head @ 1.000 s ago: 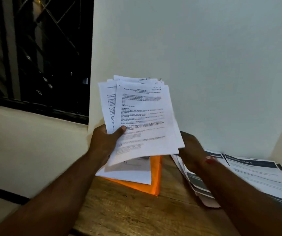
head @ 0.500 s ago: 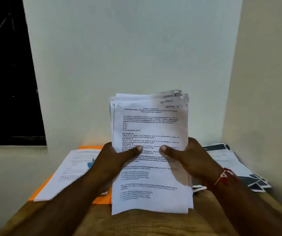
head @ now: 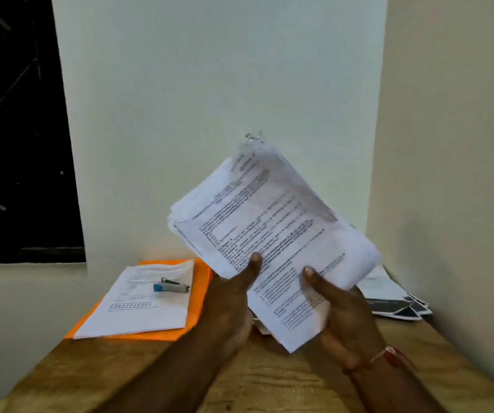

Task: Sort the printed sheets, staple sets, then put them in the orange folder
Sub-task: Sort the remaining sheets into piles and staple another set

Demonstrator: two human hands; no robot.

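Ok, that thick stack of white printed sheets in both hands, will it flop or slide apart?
Probably floppy: the stack of white printed sheets, held at its lower end by the left hand and right hand, seems to curl at its far corner. Likely to slide apart: its left edges sit fanned and uneven.

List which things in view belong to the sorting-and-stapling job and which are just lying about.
Job: stack of printed sheets gripped by left hand and right hand; orange folder; loose sheet on it; small stapler-like tool on that sheet.
Lying about: dark-printed papers at the table's right corner (role unclear); window.
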